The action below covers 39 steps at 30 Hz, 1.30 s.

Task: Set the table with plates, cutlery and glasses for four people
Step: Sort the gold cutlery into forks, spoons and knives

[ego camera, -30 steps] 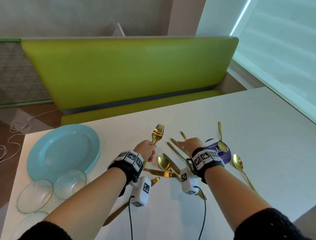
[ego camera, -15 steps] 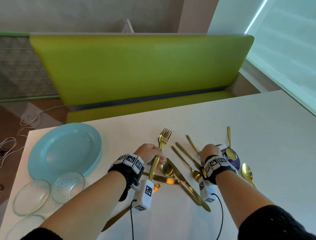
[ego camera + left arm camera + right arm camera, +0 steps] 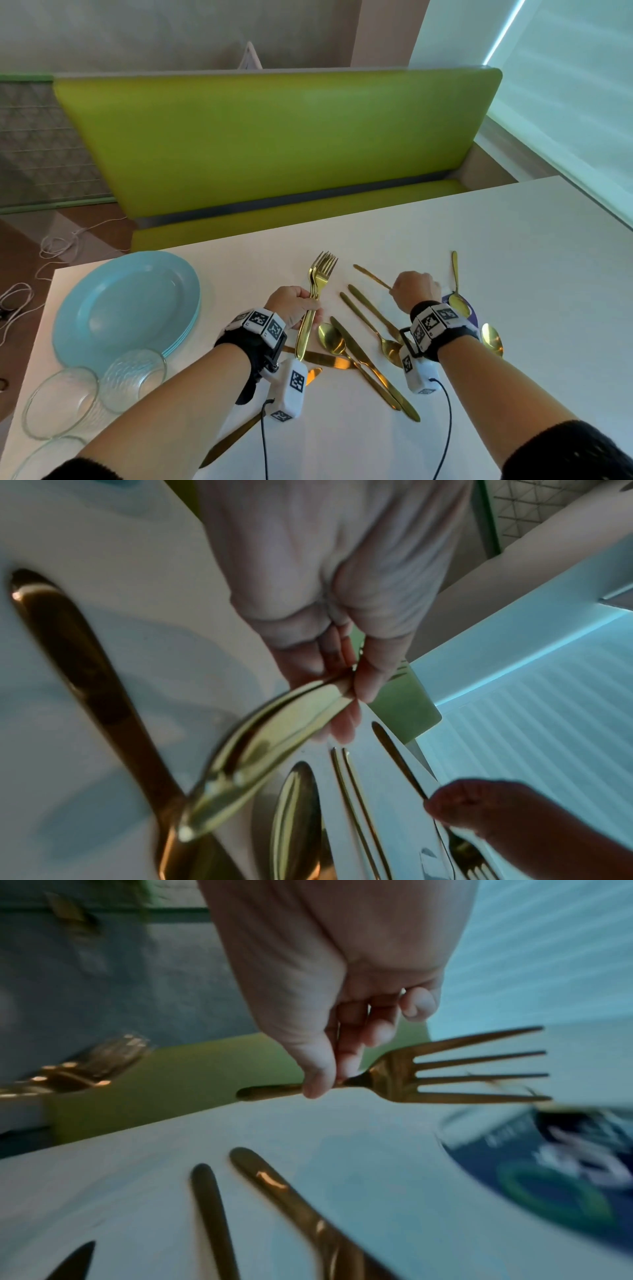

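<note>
Left hand (image 3: 297, 308) grips stacked forks (image 3: 317, 294); right hand (image 3: 416, 289) pinches another fork (image 3: 428, 1077) at its neck. Risk: thin pinch slips, fork drops onto counter (image 3: 479, 246) cutlery at 6 o'clock.

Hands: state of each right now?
Left hand: closed, gripping stacked gold forks.
Right hand: closed, pinching a single gold fork near its neck.

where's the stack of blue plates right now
In the head view the stack of blue plates sits on the white table near its left edge, left of the left hand gripping gold forks, just beyond the clear glasses.
</note>
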Available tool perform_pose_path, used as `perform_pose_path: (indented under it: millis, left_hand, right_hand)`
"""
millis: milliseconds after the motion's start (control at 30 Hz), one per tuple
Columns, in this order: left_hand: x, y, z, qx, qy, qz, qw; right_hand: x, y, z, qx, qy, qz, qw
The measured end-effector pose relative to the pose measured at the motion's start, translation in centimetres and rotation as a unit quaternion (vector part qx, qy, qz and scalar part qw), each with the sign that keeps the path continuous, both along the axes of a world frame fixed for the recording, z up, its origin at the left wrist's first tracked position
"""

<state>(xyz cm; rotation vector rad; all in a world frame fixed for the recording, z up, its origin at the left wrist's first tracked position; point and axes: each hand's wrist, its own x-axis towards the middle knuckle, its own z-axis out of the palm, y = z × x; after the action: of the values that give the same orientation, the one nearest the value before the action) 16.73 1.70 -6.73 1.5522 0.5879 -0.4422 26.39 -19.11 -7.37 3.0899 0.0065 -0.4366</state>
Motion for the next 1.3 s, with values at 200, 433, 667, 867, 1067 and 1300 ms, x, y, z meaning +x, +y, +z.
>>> perform_pose_path:
  millis: [200,433,667,867,1067,1300]
  left_hand:
    - [0.3,-0.4,0.5,0.189,-0.056,-0.008,0.98]
    - [-1.2,-1.6,1.6,0.177,-0.026,-0.195,0.964]
    - [-3.4,-2.8,2.8,0.023,-0.009,-0.208,0.978]
    - [-4.5,-3.0,2.1,0.023,-0.047,-0.201,0.978]
    - [-4.9,-3.1,1.7,-0.009,-0.057,-0.114,0.992]
    - [-5.0,-4.0,1.8,-0.052,-0.041,-0.114,0.991]
  right_hand:
    - [-2.1,2.0,5.1,-0.069,-0.029,0.262,0.962]
    - [-6.8,6.4,8.3,-0.116,-0.009,0.483,0.868]
    - [-8.8,7.7,9.3,-0.165,0.014,0.505,0.847]
    - [-9.1,6.7,8.2,-0.114,-0.02,0.478,0.871]
    - [-10.6,4.7,6.4,0.115,-0.016,0.181,0.977]
    - [-12.4,3.8,4.2,0.461,0.116,-0.159,0.865]
